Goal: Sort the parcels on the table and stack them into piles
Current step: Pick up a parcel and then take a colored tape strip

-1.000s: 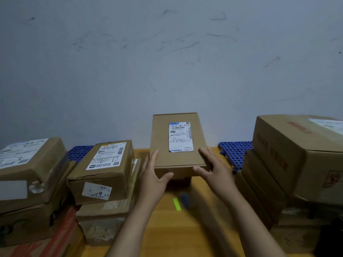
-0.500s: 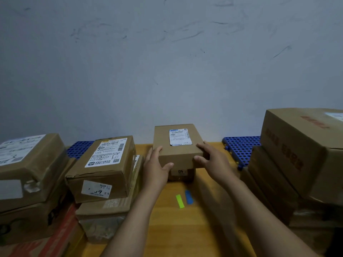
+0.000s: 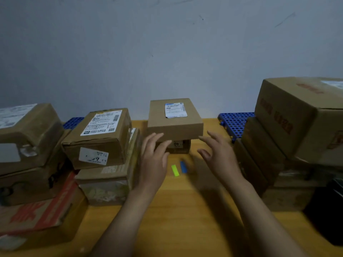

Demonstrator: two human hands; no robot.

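Note:
A flat brown parcel with a white label [image 3: 173, 119] lies on top of a smaller box [image 3: 181, 145] at the back middle of the wooden table [image 3: 185, 210]. My left hand [image 3: 154, 156] hovers just in front of the parcel's left corner, fingers spread and holding nothing. My right hand [image 3: 217, 154] hangs a little off its right corner, fingers loosely extended, also holding nothing.
To the left stand a two-box pile [image 3: 104, 143] and a larger pile [image 3: 29, 145] over a red-printed carton [image 3: 40, 216]. A tall pile of big cartons [image 3: 297, 127] fills the right. Green [image 3: 175, 170] and blue [image 3: 183, 166] strips lie on the table. Blue perforated panels [image 3: 234, 121] lean at the back.
The labelled parcel was lowered onto the small box and both hands let go, drawing back slightly toward me with fingers spread.

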